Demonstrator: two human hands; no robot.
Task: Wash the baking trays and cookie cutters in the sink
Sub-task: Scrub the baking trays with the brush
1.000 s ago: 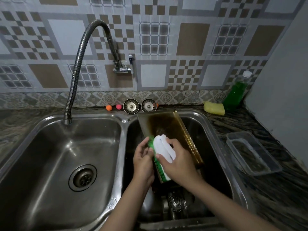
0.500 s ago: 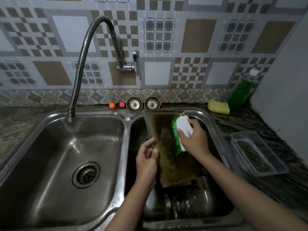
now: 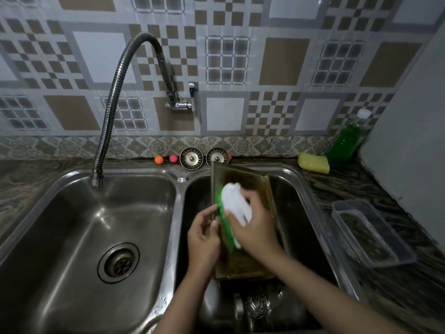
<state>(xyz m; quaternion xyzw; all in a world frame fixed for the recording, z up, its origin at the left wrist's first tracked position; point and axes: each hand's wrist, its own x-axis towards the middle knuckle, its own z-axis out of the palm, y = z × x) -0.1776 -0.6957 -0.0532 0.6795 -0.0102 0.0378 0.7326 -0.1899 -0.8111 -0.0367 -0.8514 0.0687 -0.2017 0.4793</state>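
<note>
One baking tray (image 3: 243,263), tilted in right sink basin (image 3: 301,189): left hand (image 3: 203,239) grips its edge, right hand (image 3: 255,227) grasps scrub brush (image 3: 232,210). Scrubbing underway; rinsing likely next.

Right hand (image 3: 255,225) with scrub brush (image 3: 232,208) slides back from baking tray (image 3: 243,263) far edge toward middle; left hand (image 3: 203,233) grips tray's left edge.

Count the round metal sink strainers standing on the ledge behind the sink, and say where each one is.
2. One strainer stands behind the divider between the basins, right of the pink ball. The second strainer stands just right of it, its lower edge hidden by the baking tray.
</note>
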